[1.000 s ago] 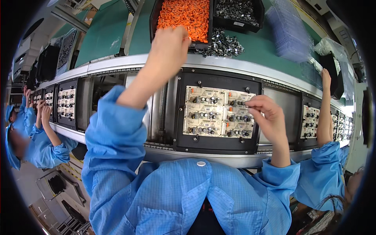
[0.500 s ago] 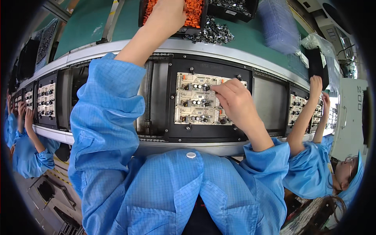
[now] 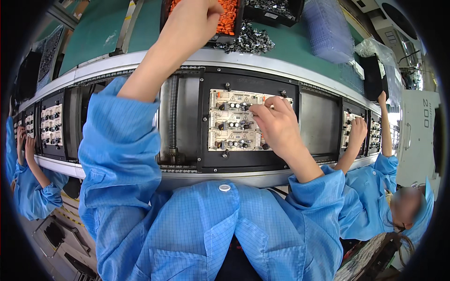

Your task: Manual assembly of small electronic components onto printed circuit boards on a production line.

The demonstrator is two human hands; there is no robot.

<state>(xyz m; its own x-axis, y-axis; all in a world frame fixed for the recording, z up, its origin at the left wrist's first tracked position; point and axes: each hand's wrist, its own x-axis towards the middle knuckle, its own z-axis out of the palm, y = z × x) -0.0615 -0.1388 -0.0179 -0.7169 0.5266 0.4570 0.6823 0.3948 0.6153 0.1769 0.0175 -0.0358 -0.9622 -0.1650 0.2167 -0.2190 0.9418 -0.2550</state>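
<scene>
My left hand (image 3: 191,22) is over the bin of small orange components (image 3: 227,18) at the top. Its fingers are curled together, and whatever they hold is hidden. My right hand (image 3: 280,126) is over the pale circuit boards (image 3: 233,120), thumb and fingers pinched at the upper board near a row of black and silver cylindrical parts (image 3: 236,107). Anything in that pinch is too small to make out. Several joined boards, carrying small black, silver and orange parts, lie in a black carrier frame (image 3: 191,140) on the conveyor line.
Loose dark metal pieces (image 3: 251,38) lie beside the orange bin, near a black bin of similar pieces (image 3: 276,8). Clear plastic trays (image 3: 328,33) are stacked further right. Co-workers' hands (image 3: 357,133) work at carriers on both sides. A metal rail (image 3: 225,56) edges the conveyor.
My left hand has shifted slightly over the orange bin, its fingers still curled. My right hand stays pinched at the upper board. The co-worker at right now has one hand at a board, the other reaching up.
</scene>
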